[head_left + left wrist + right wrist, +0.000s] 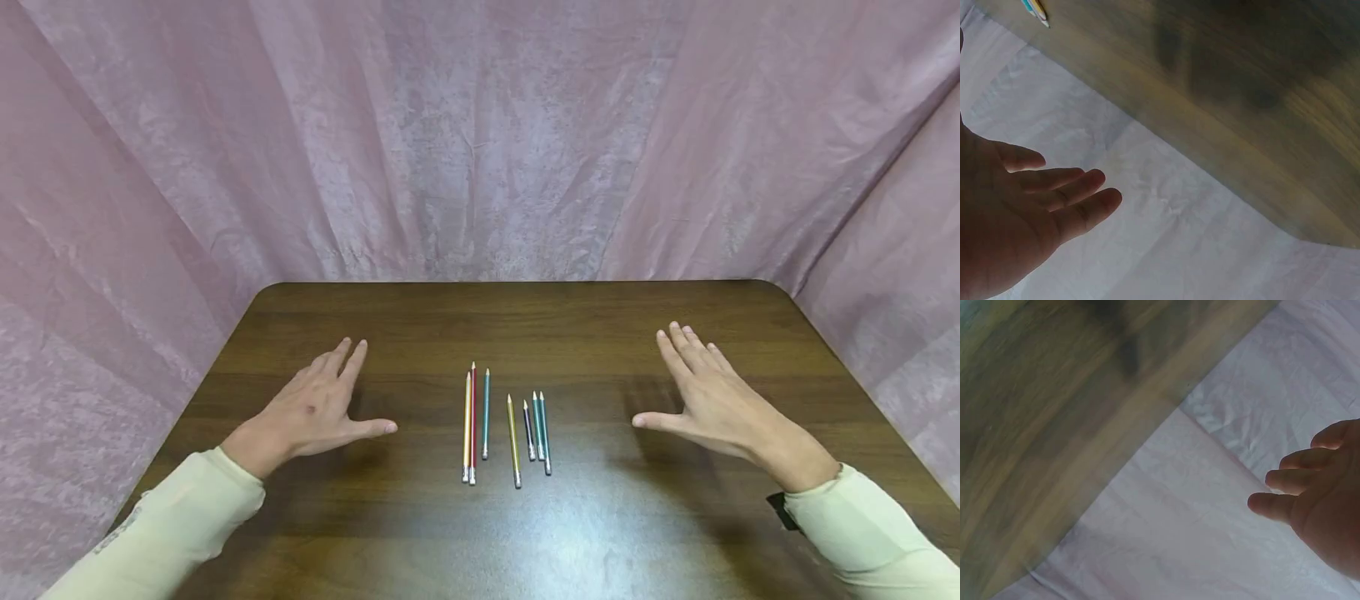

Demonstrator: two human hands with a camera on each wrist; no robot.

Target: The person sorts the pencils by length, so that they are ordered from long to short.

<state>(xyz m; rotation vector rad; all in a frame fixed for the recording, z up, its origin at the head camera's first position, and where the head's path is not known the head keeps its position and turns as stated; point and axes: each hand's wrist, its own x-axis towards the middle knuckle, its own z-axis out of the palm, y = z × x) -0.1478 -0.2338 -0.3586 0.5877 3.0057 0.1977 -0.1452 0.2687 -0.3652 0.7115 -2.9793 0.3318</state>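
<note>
Closest in, two pale sleeves (172, 517) come up from the near left and near right, set wide, I'd guess so the arms leave the middle in plain view. Beyond them a pink curtain (510, 142) hangs behind the far edge and down both sides, perhaps to screen off the room. The brown desk (412, 333) fills the space between.

The left hand (311, 408) and the right hand (712, 408) are both spread, thumbs turned inward, holding nothing. Their shadows suggest they hover over the wood rather than lean on it.

Between them, well apart from either, seven pencils lie near the middle of the desk, points far and blunt ends near, likely so each can be told from its neighbour. The red pencil (473, 425) looks longest, with the orange pencil (467, 429) close along its left side. The yellow pencil (513, 442) slants alone in the middle; the left teal pencil (486, 414) stands just right of the red. Two right-hand teal pencils (544, 433) lie close together at the far right of the row, and the dark pencil (528, 431), seemingly shortest, sits just left of them.
</note>
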